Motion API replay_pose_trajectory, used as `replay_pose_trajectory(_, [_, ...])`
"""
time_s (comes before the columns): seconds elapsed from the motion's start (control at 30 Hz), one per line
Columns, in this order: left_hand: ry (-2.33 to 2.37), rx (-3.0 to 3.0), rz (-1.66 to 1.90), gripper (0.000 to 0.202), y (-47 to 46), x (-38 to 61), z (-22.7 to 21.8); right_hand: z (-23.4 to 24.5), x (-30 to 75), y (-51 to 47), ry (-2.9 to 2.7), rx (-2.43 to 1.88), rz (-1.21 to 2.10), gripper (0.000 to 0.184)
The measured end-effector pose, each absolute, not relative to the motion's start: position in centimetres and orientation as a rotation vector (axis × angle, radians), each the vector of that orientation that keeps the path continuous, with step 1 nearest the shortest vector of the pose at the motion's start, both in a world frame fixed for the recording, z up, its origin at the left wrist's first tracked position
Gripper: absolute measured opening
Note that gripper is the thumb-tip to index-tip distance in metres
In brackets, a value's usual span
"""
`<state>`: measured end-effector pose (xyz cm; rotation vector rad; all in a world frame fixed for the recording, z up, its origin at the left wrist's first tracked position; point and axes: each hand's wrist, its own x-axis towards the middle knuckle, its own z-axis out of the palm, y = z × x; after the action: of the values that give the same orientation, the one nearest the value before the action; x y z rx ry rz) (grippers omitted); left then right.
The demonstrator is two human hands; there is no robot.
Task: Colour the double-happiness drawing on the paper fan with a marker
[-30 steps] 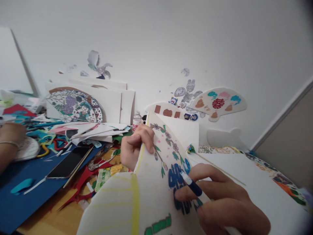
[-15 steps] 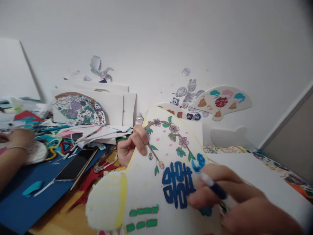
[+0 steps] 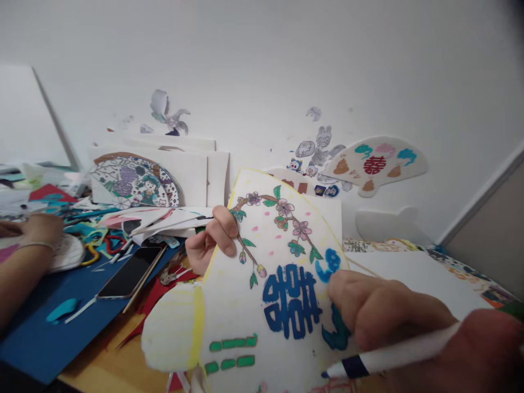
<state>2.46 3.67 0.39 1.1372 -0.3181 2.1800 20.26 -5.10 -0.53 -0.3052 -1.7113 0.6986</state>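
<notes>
My left hand (image 3: 213, 238) is closed on the left edge of a fan-shaped paper cutout (image 3: 235, 284), its fingers curled over the front. The white cutout is tilted up toward me. It bears a blossom branch, a large blue double-character, blue shapes near the right edge and green bars at the lower left. My right hand (image 3: 393, 308) is closed around a white marker (image 3: 393, 357) with a dark blue band. The marker's blue tip points left, over the cutout's lower part; whether it touches cannot be told. Curled fingers of that hand lie at the cutout's right edge.
At the left, another person's hand (image 3: 43, 232) rests by a round white piece. A phone (image 3: 129, 273) lies on a blue sheet (image 3: 36, 349), beside heaped paper scraps (image 3: 164, 221). Decorated fan cutouts lean or hang at the white wall (image 3: 262, 65). White paper (image 3: 417, 278) lies right.
The marker tip has moved down, away from the blue shapes, and the marker now lies flatter, pointing left. The cutout and my left hand have shifted slightly left.
</notes>
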Motion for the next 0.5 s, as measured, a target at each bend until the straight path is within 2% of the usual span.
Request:
replay_pose_trajectory(0.07, [-0.33,1.143,2.169,0.05,3.9,2.2,0.0,-0.4,20.4,-4.7,-1.698,-0.282,0.694,0.073])
replay_pose_trajectory(0.13, [-0.338,1.136,2.18,0.054,4.3,2.0,-0.4,-0.4,20.4,-4.5,-1.715,-0.307,0.653,0.068])
replay_pose_trajectory(0.27, [-0.465,1.086,2.298,0.054,4.5,2.7,-0.5,-0.6,19.9,-4.7,-1.877,-0.422,0.542,0.023])
replay_pose_trajectory(0.37, [-0.612,1.11,2.407,0.044,4.3,3.3,-0.3,-1.2,19.2,-4.8,-1.838,-0.55,0.503,0.029])
replay_pose_trajectory(0.5, [-0.675,1.322,2.59,0.016,3.7,3.5,0.0,-1.3,19.7,-4.2,-1.6,-0.559,0.373,0.015])
